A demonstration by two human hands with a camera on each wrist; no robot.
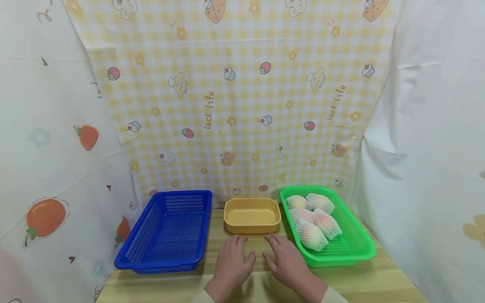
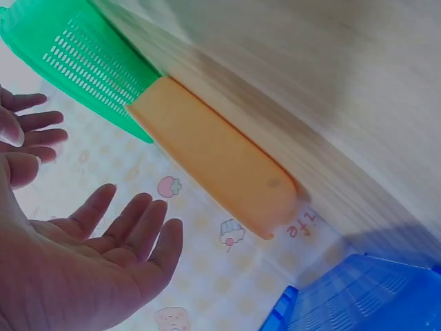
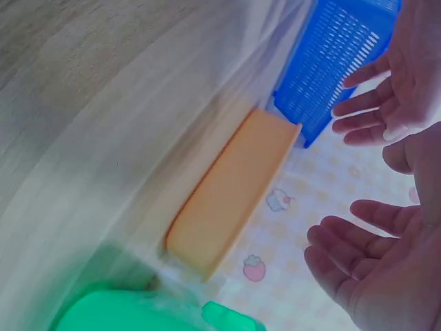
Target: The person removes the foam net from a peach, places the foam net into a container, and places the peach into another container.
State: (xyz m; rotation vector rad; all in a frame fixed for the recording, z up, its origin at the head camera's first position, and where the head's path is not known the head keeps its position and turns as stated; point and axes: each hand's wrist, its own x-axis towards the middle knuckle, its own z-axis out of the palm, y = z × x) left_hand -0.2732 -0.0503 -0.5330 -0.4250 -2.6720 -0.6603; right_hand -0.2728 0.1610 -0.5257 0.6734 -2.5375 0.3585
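My left hand [image 1: 233, 261] hovers over or rests on the wooden table in front of a small yellow-orange box [image 1: 251, 228], its fingers relaxed and holding nothing. Opposite it, my right hand [image 1: 286, 261] has loosely bent fingers with nothing between them, close to the green basket [image 1: 361, 248]. Several round fruits in white foam nets, one of them a pale pinkish fruit [image 1: 311, 235], lie in that basket. Both wrist views show the palms, the left palm [image 2: 89, 276] and the right palm [image 3: 393, 276], facing inward and bare. Inside the small box nothing is visible.
A blue basket [image 1: 172, 235] with slotted walls stands to the left, nothing seen in it. The wooden tabletop [image 1: 261, 290] runs under everything. A checked cloth [image 1: 242, 97] hangs behind, and white printed cloths flank both sides.
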